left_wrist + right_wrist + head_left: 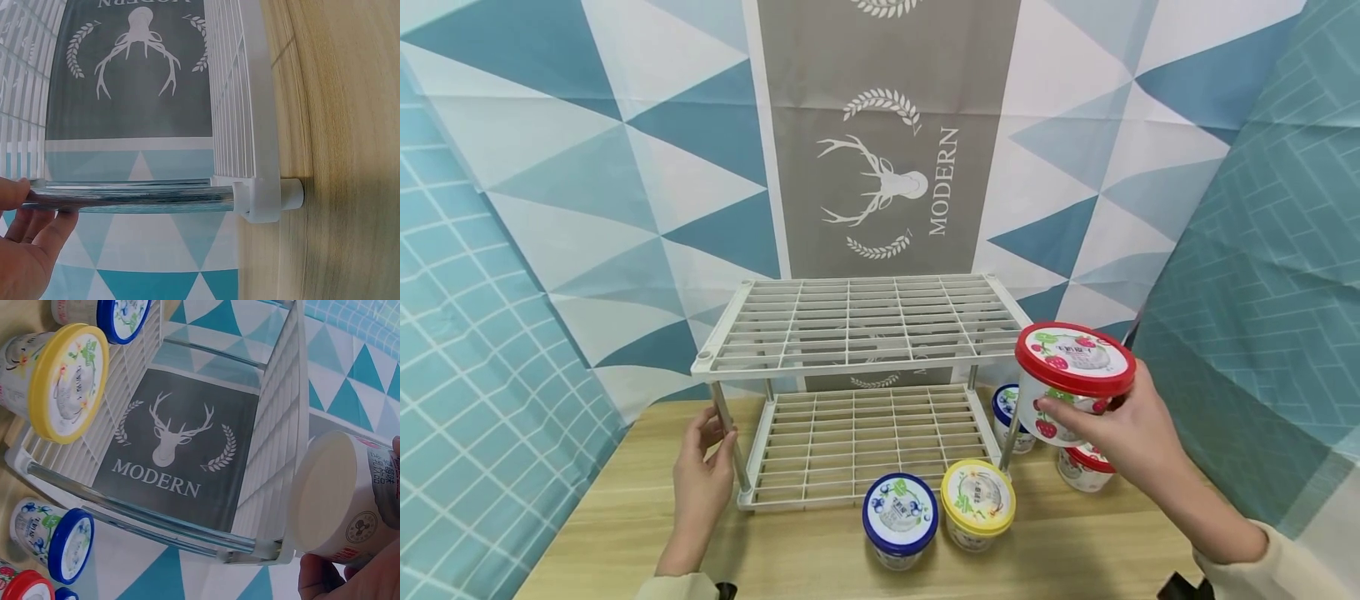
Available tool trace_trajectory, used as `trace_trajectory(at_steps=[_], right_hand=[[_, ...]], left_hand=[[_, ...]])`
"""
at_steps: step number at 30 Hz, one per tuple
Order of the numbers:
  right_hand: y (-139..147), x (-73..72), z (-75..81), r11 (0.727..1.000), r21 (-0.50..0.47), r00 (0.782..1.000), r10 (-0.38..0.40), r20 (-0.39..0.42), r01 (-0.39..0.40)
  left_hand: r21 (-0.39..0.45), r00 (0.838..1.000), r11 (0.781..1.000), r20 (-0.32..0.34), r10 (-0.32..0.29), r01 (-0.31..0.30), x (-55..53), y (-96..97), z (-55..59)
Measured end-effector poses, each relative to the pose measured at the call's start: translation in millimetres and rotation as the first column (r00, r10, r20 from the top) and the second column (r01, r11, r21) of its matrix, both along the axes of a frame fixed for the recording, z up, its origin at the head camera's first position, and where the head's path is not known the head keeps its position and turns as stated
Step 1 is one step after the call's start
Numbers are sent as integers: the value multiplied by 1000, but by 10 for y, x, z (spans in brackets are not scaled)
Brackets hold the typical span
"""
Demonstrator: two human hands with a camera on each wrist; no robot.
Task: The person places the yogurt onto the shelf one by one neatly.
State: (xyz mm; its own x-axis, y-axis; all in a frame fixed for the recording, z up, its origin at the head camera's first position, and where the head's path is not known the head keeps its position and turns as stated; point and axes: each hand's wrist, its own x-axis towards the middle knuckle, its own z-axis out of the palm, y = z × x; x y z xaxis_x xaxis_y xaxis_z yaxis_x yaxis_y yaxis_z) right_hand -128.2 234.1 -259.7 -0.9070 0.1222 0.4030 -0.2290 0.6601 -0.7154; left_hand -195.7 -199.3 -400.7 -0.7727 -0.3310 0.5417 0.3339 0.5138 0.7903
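A white two-tier wire rack (865,368) with metal posts stands on the table. My left hand (703,475) holds its front left post (150,197), thumb on one side and fingers on the other. Off the upper shelf's front right corner, my right hand (1138,433) grips a red-lidded paper tub (1075,358) printed with berries. The tub is in the air, lid up; its pale base (322,494) shows in the right wrist view. In front of the rack stand a blue-lidded tub (900,512) and a yellow-lidded tub (977,500).
Right of the rack stand another blue-lidded tub (1015,417) and a second red-lidded tub (1082,468), partly hidden under my right hand. Patterned cloth (887,50) hangs behind the rack, and tile-print cloth (1285,275) borders the wooden table (617,517).
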Motion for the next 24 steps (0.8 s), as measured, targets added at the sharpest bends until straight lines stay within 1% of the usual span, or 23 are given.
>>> trace_trajectory(at_steps=[4, 11, 21, 24], right_hand=[[-36, -5, 40, 1000, -5, 1000, -2, 5, 2], [-117, -52, 136, 999, -32, 999, 21, 31, -20], [-264, -131, 283, 999, -43, 998, 35, 60, -32], [-303, -153, 313, 998, -36, 998, 47, 49, -45]], left_hand=[[-2, 1000, 1000, -5, 4, -4, 9, -2, -10], [-4, 1000, 1000, -4, 2, -2, 20, -6, 2], [-5, 1000, 1000, -3, -2, 2, 0, 0, 1], [-10, 1000, 1000, -4, 0, 0, -3, 4, -1]])
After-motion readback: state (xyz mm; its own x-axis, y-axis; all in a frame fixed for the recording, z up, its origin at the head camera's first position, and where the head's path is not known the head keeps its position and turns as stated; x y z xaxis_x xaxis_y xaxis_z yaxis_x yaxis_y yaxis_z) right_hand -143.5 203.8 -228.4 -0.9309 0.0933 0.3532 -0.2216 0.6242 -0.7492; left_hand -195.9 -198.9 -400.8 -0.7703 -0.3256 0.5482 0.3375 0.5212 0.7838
